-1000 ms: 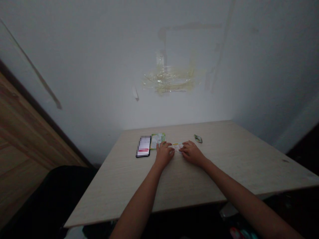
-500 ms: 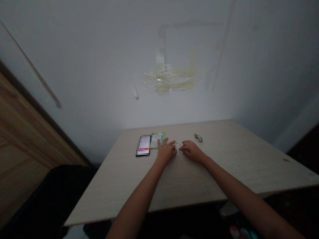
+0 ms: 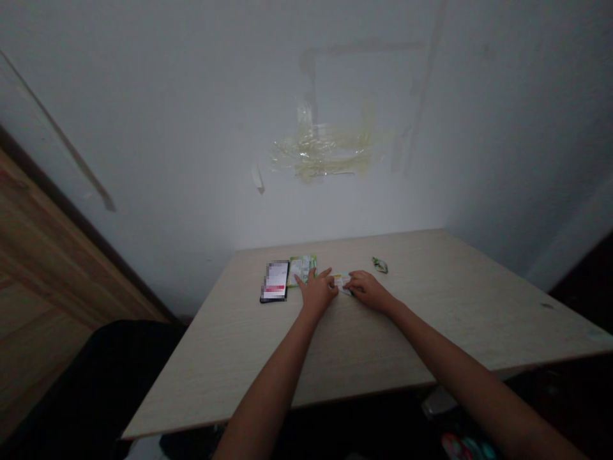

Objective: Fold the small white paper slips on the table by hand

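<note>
Between my two hands lies a small white printed slip [image 3: 341, 281] with a yellow patch, flat or nearly flat on the table. My left hand [image 3: 318, 291] has its thumb and index finger closed at the slip's left edge, while its other fingers spread out over the corner of a green-and-white printed packet [image 3: 301, 267]. At the slip's right edge, my right hand [image 3: 368, 291] bends its fingers down and grips it. My fingers cover both ends of the slip, so its full shape is hidden.
A phone [image 3: 275, 281] with a lit, blurred screen lies left of the packet. Beyond my right hand is a small crumpled green wrapper [image 3: 380, 264]. The pale wooden table [image 3: 230, 358] meets a wall [image 3: 191, 160] bearing old tape. A dark chair-like shape [image 3: 119, 358] stands at left.
My left hand's outer fingers have shifted slightly and its index finger has curled in toward the thumb. A bit more of the slip shows. The right hand has hardly moved.
</note>
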{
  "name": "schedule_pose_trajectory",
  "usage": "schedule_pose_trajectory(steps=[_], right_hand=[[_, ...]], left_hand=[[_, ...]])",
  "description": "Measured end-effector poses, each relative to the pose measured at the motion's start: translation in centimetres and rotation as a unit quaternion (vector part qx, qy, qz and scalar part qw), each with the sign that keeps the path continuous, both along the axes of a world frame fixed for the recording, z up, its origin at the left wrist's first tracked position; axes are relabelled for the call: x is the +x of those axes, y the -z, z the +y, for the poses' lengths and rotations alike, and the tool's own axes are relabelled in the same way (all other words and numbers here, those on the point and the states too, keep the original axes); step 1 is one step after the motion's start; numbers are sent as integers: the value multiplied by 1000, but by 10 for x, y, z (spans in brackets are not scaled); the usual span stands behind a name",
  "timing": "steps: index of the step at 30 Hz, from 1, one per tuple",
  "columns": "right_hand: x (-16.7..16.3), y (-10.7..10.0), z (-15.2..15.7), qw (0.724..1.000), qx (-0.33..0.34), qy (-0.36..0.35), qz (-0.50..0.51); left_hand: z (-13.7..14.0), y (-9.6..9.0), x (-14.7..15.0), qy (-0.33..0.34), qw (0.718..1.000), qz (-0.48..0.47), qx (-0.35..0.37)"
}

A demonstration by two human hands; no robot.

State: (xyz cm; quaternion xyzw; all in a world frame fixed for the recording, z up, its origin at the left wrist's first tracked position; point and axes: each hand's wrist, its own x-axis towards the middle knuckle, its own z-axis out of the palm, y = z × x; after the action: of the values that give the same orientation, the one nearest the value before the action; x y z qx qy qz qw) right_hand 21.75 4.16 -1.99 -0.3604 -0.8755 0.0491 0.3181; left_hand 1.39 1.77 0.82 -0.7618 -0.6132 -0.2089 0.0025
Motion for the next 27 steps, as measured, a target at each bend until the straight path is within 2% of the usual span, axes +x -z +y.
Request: schedule_pose_trajectory(steps=[9,16,22,27], right_hand=[[1,5,4,1000,-11,-7,9],[1,5,4,1000,-9,-15,19],[-1,-1,-1,1000,-8,9,-5],[-7,0,-4,999,-25,45,-10]], left_hand=[[-9,-6,0,26,999,25,12],[-14,3,1,12,1000,7,15],[-12,5,-2,25,999,-14,34],[-9,3,-1,-5,1000,-12,18]])
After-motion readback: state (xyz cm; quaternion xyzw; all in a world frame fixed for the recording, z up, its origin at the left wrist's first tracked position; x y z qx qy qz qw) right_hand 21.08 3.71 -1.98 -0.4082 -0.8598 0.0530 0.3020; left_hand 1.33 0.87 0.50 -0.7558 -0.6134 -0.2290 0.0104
